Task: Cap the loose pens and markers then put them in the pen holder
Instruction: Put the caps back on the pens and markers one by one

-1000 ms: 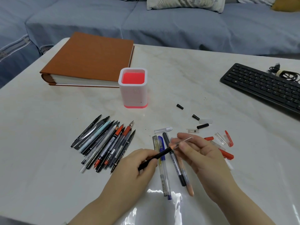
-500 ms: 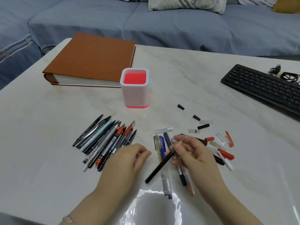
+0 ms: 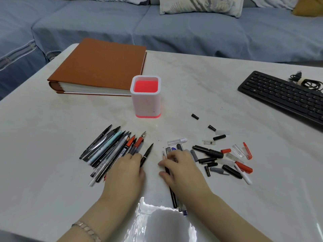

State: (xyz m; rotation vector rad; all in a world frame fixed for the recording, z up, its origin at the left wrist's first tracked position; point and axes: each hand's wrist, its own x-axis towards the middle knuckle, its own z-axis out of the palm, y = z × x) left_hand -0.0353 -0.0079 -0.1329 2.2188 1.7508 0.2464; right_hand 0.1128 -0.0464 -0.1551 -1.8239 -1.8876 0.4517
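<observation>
The white pen holder (image 3: 146, 105) with a red inside stands empty at mid-table. A fan of several uncapped pens and markers (image 3: 108, 151) lies in front of it to the left. My left hand (image 3: 127, 172) rests at the pile's right edge, fingertips closed on a black uncapped pen (image 3: 148, 153) pulled slightly away from the others. My right hand (image 3: 181, 170) presses low on the table, fingers curled over a black pen with a clear cap (image 3: 172, 194), beside other capped pens (image 3: 182, 209) mostly hidden beneath it. Loose caps (image 3: 225, 159) in black, red, grey and clear lie scattered to the right.
A thick brown album (image 3: 99, 67) lies at the back left, just behind the holder. A black keyboard (image 3: 283, 95) and a coiled cable (image 3: 307, 82) sit at the far right. A blue sofa (image 3: 174, 28) runs behind the table. Glare marks the near table edge.
My right hand has brought the capped black pen down onto the table beside the other capped pens. My left hand let go of it and moved left onto a black pen at the pile's edge.
</observation>
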